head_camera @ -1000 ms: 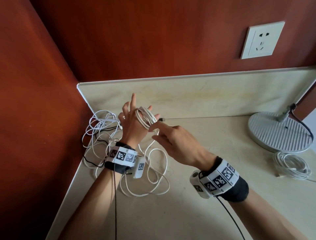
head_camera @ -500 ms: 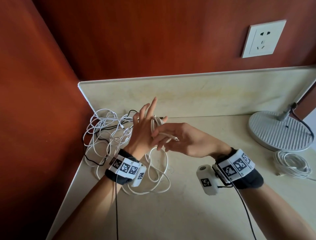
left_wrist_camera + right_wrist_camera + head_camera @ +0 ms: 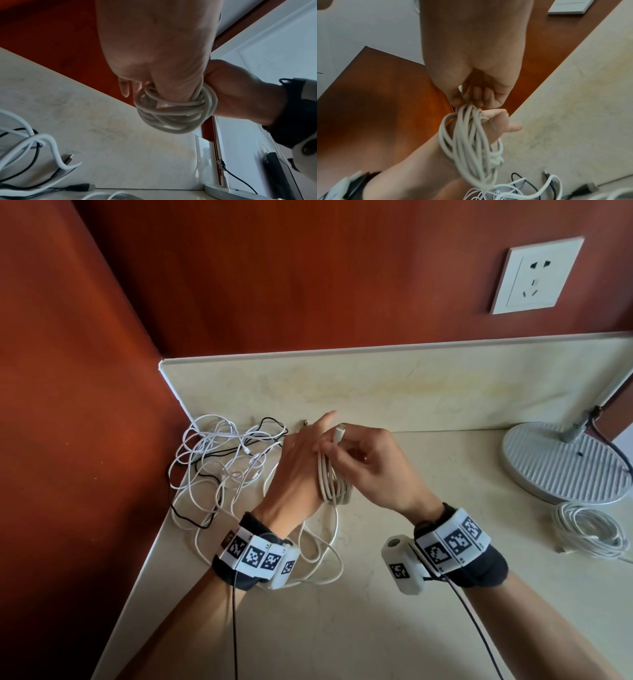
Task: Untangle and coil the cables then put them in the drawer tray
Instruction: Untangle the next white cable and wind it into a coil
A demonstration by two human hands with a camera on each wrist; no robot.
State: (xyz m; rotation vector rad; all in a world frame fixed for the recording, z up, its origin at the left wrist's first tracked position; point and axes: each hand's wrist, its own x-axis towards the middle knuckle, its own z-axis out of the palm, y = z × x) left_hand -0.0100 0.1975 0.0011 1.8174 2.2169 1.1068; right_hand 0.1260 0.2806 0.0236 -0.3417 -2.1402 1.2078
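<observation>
A white cable coil (image 3: 330, 477) is looped round my left hand (image 3: 301, 467), held up over the counter's left corner. The fingers point up straight, and the thumb (image 3: 496, 115) bends over the strands. The same coil (image 3: 175, 116) hangs round the thumb in the left wrist view. My right hand (image 3: 334, 443) pinches the cable's white plug end (image 3: 339, 432) just beside the left fingers. More slack cable (image 3: 322, 559) lies in loops on the counter under my left wrist. A tangle of white and black cables (image 3: 222, 460) fills the corner. No drawer tray is in view.
A finished white coil (image 3: 589, 532) lies at the right by a round ribbed lamp base (image 3: 561, 463). A wall socket (image 3: 534, 280) sits above the cream backsplash (image 3: 411, 385). The red wood wall (image 3: 85, 405) closes the left side.
My left hand has tilted and come lower with the coil. My right hand has swung from below the coil up to the fingertips and now pinches the plug end.
</observation>
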